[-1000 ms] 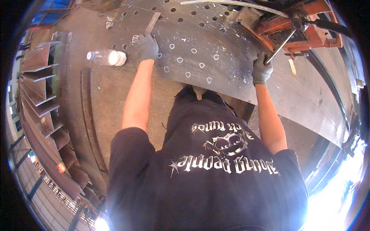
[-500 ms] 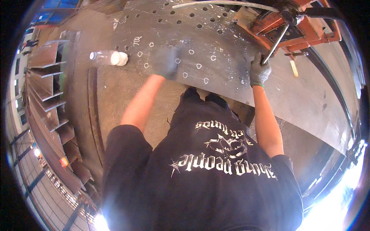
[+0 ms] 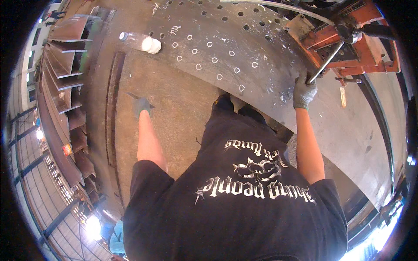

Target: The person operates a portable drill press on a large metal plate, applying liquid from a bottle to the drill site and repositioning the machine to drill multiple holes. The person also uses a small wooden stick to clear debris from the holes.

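Note:
My gloved right hand (image 3: 304,92) is closed round the lower end of a metal lever (image 3: 325,64) that slants down from the orange machine (image 3: 348,50). Out to the left, over the brown floor, my gloved left hand (image 3: 141,105) is closed on a thin dark strip-like tool (image 3: 150,104); its exact kind is not clear. Between my hands lies a dark steel plate (image 3: 261,82) bearing several chalk circles (image 3: 214,60). Farther back, the plate has several drilled holes (image 3: 241,14). White specks lie scattered on it near the machine.
A clear plastic bottle (image 3: 135,40) and a white-topped container (image 3: 151,45) stand at the plate's far left. Steel beams (image 3: 69,52) line the left side. A pale hose (image 3: 278,6) runs to the machine, and a yellowish stick (image 3: 343,96) lies on the plate at right.
My left hand has swung left and nearer, off the plate, carrying the thin strip-like tool. My right hand stays on the lever. The view has shifted slightly.

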Available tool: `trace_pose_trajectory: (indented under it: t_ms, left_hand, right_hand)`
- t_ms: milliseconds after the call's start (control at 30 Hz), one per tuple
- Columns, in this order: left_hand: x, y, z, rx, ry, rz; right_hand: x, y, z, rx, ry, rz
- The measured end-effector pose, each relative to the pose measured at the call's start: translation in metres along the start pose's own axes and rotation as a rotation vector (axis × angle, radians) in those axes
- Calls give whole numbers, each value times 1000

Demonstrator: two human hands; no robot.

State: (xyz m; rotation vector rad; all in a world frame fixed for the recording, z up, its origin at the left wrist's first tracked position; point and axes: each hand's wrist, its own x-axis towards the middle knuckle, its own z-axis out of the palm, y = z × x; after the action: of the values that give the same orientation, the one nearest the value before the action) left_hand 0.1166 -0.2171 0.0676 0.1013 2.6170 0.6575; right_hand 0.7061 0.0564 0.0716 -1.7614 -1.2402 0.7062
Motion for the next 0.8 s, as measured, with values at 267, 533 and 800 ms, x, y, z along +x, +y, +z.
trace_pose_trajectory:
  t_ms: [267,533,800]
  left_hand:
    - [-217,120,142,275,-269,1059]
    - [-64,47,201,603,-164,987]
    - [-131,87,120,335,25,863]
  right_hand:
    - [3,12,0,5,24,-48]
    - [-5,-5,-21,-81,3,-9]
    - [-10,-21,-45,-120,-6,-13]
